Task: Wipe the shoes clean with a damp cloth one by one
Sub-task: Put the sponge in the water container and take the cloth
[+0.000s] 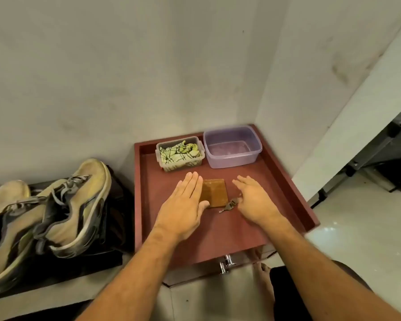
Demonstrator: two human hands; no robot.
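Fingers, left hand point(184, 206): straight and pressed side by side, palm down over the red-brown tray top point(220, 230); thumb edge overlapping the left edge of the brown wallet point(214, 192); gripping nothing.
Fingers, right hand point(252, 201): straight, loosely spread, palm turned slightly inward; holding nothing; thumb side just beside the keys point(229, 205); contact with them impossible to tell.
Shoes point(44, 216): far left, well apart from both hands; worn beige sneakers with grey laces and dark trim, leaning together on a dark surface point(111, 251) against the wall; a third toe barely showing at the left border.
Left forearm: rising from the bottom edge, crossing the near left part of the tray top.
Clear box point(180, 156): back left of the tray top, lid off, latch tabs at its ends.
Cloth point(180, 152): crumpled inside the clear box, pale green with dark wavy lines; dampness impossible to judge.
Wallet: flat at the tray's middle, between the two hands.
Keys: small and metallic, lying at the wallet's near right corner.
Purple tub point(232, 147): back right corner, touching or nearly touching the clear box; open; contents blurred.
Drawer handle point(226, 264): shiny metal, on the front below the tray's near edge.
Right forearm: entering from the lower right, above a bare foot point(265, 281) on the pale floor.
Floor, far right: glossy, with dark metal legs point(366, 161) of some frame.
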